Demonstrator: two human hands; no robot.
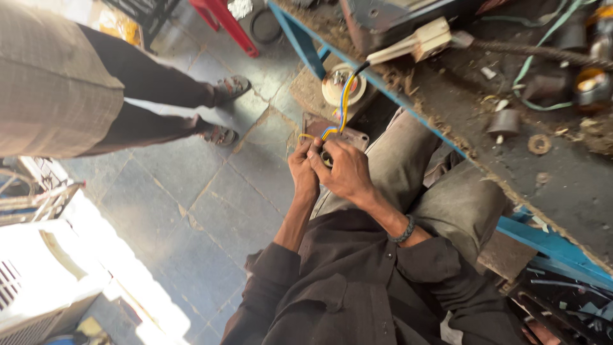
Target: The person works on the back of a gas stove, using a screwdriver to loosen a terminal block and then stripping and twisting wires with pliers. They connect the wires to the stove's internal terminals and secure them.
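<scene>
Both my hands meet over my lap, left of the workbench. My left hand (302, 171) and my right hand (343, 169) are closed together around a small dark round part (326, 158) and the ends of a bundle of yellow and blue wires (343, 102). The wires rise from my fingers to a cream plug (418, 42) lying on the bench edge. My fingers hide most of the small part. A dark beaded band sits on my right wrist.
A dirty blue-framed workbench (562, 191) with cables, washers and small metal parts runs along the right. A round cream device (338, 86) and a brown plate (319, 124) lie on the tiled floor. Another person's legs (153, 108) stand at the left. A white appliance (38, 281) is lower left.
</scene>
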